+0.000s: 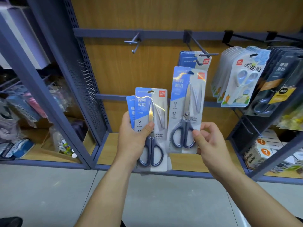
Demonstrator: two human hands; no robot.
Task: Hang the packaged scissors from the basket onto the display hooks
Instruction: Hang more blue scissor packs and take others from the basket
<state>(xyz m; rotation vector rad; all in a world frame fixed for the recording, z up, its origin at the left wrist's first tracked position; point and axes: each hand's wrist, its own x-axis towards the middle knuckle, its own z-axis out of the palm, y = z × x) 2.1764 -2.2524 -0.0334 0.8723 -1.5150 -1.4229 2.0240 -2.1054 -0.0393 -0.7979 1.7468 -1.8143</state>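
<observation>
Holding a fan of scissors packs (144,104) in my left hand (134,136), I see only a blue sliver of the rear card at 9 o'clock of the front one; how many lie behind, I cannot tell. My thumb clamps across the front card. My right hand (209,141) pinches a single scissors pack (180,95) by its lower right edge. Its hang hole sits just below the loaded hook (209,54) at 12 o'clock, apart from it.
</observation>
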